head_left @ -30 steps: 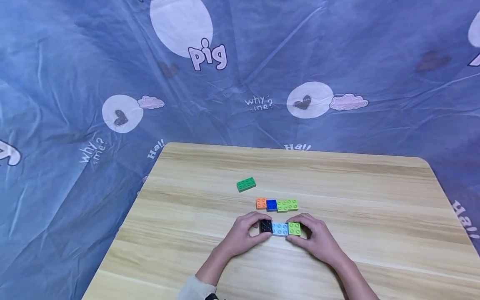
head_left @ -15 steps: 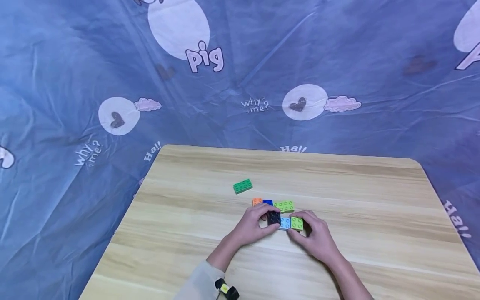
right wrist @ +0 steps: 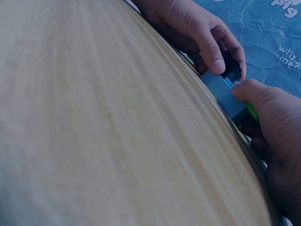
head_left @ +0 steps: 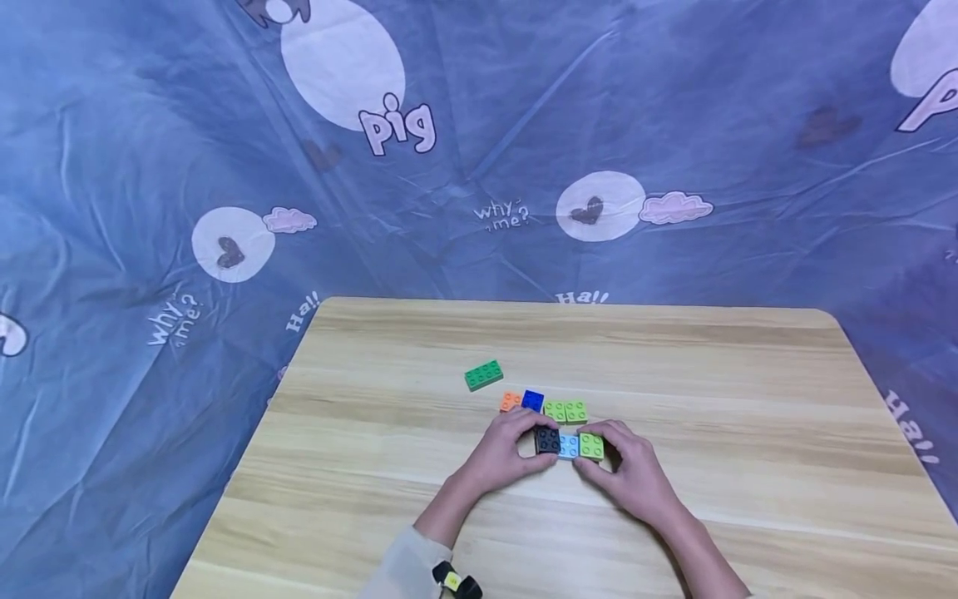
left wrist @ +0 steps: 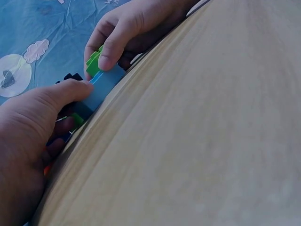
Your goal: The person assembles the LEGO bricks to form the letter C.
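Observation:
My left hand (head_left: 503,452) pinches a black brick (head_left: 548,441) between thumb and fingers. This brick sits on the left end of a light blue brick (head_left: 569,447), whose bare studs show in the middle. At the other end, a lime green brick (head_left: 591,447) is gripped by my right hand (head_left: 634,474). Both wrist views show the black brick (right wrist: 231,66) and the lime brick (left wrist: 94,62) raised above the light blue one (right wrist: 224,94). Thumbs press along its near side, close over the tabletop.
Just behind the hands lie an orange brick (head_left: 511,401), partly covered by left fingers, a dark blue brick (head_left: 533,400) and lime green bricks (head_left: 565,412). Farther back is a green brick (head_left: 484,375). The wooden table (head_left: 674,358) meets a blue printed cloth (head_left: 464,150).
My left hand and the black brick have moved right, leaving fewer light blue studs showing. The dark blue brick behind has shifted away from the lime bricks. The head view tilts slightly.

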Tool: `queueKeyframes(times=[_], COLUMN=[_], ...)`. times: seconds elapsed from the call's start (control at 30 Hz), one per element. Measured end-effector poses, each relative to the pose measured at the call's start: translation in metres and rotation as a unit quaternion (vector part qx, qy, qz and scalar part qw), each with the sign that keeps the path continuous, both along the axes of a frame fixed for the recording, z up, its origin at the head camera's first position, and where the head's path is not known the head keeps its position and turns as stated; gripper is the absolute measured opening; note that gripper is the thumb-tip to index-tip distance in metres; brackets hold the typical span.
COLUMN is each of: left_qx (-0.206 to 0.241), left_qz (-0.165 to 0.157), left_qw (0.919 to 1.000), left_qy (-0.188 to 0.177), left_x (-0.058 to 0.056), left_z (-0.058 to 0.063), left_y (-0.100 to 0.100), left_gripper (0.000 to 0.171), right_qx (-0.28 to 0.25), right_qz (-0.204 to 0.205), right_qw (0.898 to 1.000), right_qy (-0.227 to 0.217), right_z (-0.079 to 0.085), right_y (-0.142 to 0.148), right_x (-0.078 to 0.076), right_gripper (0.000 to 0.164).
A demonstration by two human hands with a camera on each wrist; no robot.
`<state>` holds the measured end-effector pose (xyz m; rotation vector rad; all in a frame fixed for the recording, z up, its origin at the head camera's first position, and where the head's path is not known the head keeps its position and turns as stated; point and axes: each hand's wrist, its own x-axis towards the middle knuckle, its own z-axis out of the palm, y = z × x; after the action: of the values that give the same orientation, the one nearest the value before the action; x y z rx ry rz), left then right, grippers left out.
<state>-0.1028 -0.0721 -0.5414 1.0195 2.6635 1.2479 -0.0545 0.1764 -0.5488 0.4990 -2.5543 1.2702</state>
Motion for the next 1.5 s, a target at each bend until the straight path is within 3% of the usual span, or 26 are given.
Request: queueKeyframes(times=[0.47,1.0,1.23,1.5], left_qx=[0.02,-0.033,0.014,0.005], left_qz=[-0.013,-0.004,0.003,-0.004], left_qw=[0.9996,0.9991,0.9989,0.9995], left_qy=[-0.013,0.026,-0.045,-0.031], left_x=[-0.0021,0.0011,-0.0008,-0.0007], left_z=[-0.001,0.0069,0.002,0.0013], left_y=[-0.0025,-0.0009,-0.0013,-0.0037], left_gripper=[0.04,0.04,0.037,0.038], right_qx=[0.001,0.012,0.014,0.013], right_qz=[0.01,0.006,-0.001,-0.001], right_qw=[1.0,1.0,1.0,1.0], right_qy=[-0.008,-0.006,-0.021,-0.029], right_z=[-0.0007,-0.0013,0.0004,0.0012], right_y=[0.0011,0.0024,0.003,0.0013], right_x=[-0.0021,-0.0012,-0.001,-0.0008], right_gripper=[0.044,0.044,0.046,0.046])
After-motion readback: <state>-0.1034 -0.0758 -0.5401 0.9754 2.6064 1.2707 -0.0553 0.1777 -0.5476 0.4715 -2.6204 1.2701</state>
